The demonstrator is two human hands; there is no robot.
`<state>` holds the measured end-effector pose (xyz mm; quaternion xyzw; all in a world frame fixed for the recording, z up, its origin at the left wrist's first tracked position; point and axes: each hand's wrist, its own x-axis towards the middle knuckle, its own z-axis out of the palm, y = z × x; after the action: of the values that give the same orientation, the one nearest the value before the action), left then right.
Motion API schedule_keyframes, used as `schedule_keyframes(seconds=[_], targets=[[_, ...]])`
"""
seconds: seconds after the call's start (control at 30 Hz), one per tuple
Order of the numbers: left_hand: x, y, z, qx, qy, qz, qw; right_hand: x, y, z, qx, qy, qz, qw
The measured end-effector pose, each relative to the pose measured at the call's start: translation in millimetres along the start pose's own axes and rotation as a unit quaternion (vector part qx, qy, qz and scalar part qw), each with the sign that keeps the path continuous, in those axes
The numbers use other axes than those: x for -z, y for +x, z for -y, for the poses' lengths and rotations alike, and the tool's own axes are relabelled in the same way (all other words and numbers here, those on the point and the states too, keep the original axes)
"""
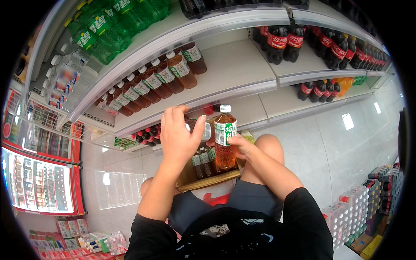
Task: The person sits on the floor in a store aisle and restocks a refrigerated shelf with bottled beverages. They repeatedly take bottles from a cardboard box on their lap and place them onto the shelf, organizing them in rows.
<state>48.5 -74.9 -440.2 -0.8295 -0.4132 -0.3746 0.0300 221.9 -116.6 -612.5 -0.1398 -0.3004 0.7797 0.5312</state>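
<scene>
At 9 o'clock: cooler cabinet with lit glass front, stocked rows behind the door, upright against the wall for front access. At 10 to 11 o'clock: green bottles on the top shelf, packed cap-outward; below, a row of amber tea bottles with white caps and green-white labels, lined along the middle shelf, right half of that shelf bare. Just left of centre: left hand, back toward the camera, fingers curled over a second bottle, only a strip of label and cap end visible past the knuckles; closed around it as far as visible, thumb side hidden. At centre: tea bottle, upright, white cap uppermost, amber liquid below a green-white label, raised above the carton and level with the lower shelf edge. Just right of it: right hand, fingers wrapped round the bottle's middle from the 3 o'clock side, closed firmly on it; grip at the label band, likely for balance of a full bottle. Below both hands, at 6 o'clock: open cardboard carton resting across the knees, more bottles of the same kind standing inside, kept within easy reach of both hands. At 1 to 2 o'clock: dark cola bottles with red labels, grouped by kind on the upper shelves. At 4 o'clock: shrink-wrapped bottle packs stacked on the pale tiled floor.
</scene>
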Motion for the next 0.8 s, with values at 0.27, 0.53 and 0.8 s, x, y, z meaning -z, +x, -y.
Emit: schedule_keyframes(seconds=[0.27, 0.53, 0.8], targets=[[14.0, 4.6, -14.6, 0.089, 0.142, 0.117, 0.979, 5.3, 0.2, -3.0, -0.001, 0.003, -0.009, 1.0], [19.2, 10.0, -3.0, 0.08, 0.15, 0.171, 0.97, 8.0, 1.5, -4.1, -0.015, -0.026, -0.009, 1.0], [18.2, 1.2, 28.1, 0.038, -0.078, 0.172, 0.981, 7.3, 1.7, -0.5, -0.013, -0.007, -0.023, 1.0]])
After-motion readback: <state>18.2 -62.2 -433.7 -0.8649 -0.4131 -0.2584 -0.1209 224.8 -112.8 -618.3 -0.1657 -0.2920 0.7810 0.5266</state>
